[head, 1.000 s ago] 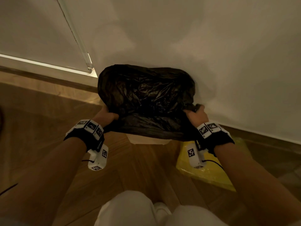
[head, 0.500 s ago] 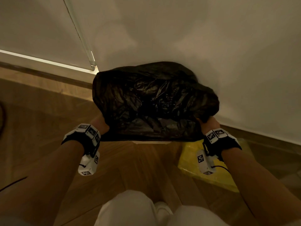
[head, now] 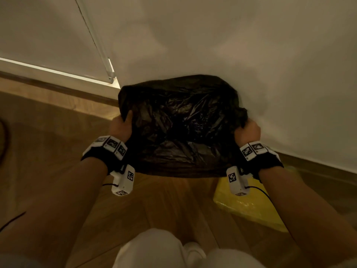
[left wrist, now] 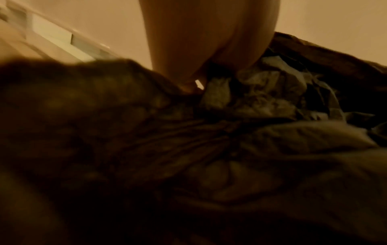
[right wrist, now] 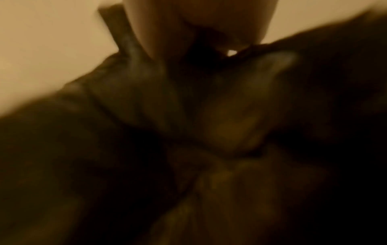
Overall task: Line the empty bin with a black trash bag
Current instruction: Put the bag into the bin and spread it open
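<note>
A crinkled black trash bag (head: 181, 128) is spread open by the wall, its mouth facing me. My left hand (head: 120, 127) grips the bag's left edge and my right hand (head: 247, 132) grips its right edge. The bin itself is hidden under the bag. In the left wrist view the bunched black plastic (left wrist: 209, 149) fills the lower picture below my thumb (left wrist: 201, 46). The right wrist view is blurred, showing dark bag plastic (right wrist: 188, 132) under my hand.
A white wall (head: 231, 45) stands right behind the bag, with a lit gap and a thin rail (head: 108, 74) at its left. A yellow plastic packet (head: 249, 206) lies on the wooden floor (head: 164, 202) at the right. My knees (head: 154, 248) are at the bottom.
Both hands have moved up along the bag's sides and nearer the wall. The bag's near edge now hangs lower and hides the pale bin rim seen earlier.
</note>
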